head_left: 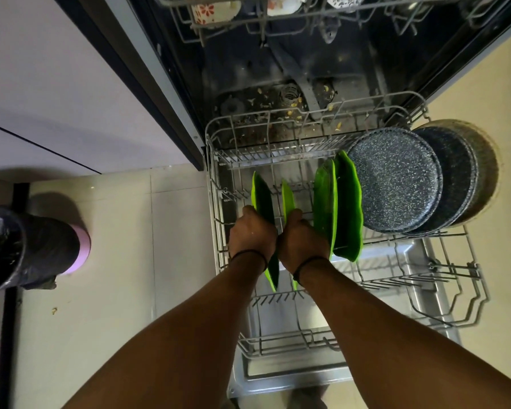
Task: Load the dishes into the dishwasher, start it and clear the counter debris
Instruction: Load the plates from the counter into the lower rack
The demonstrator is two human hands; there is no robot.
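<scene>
A pulled-out lower rack of an open dishwasher holds green leaf-shaped plates and speckled dark plates, all standing on edge between the wire tines. Three speckled plates lean together at the rack's 2 o'clock corner; just beside them, toward 9 o'clock, stand two green plates touching one another. Food scraps litter the tub floor at 12 o'clock, and patterned cups sit in the upper rack above.

The person's left hand grips the top edge of the leftmost green plate, fingers curled over it; the right hand likewise grips a narrower green plate next to it. Both plates sit directly under the hands, at the rack's 9 o'clock side, apart from the pair at centre.

Each held plate stands upright on its rim, long axis running from 12 to 6 o'clock, pointed tips toward the tub. A bin lined with a black bag stands on the floor at 9 o'clock.
</scene>
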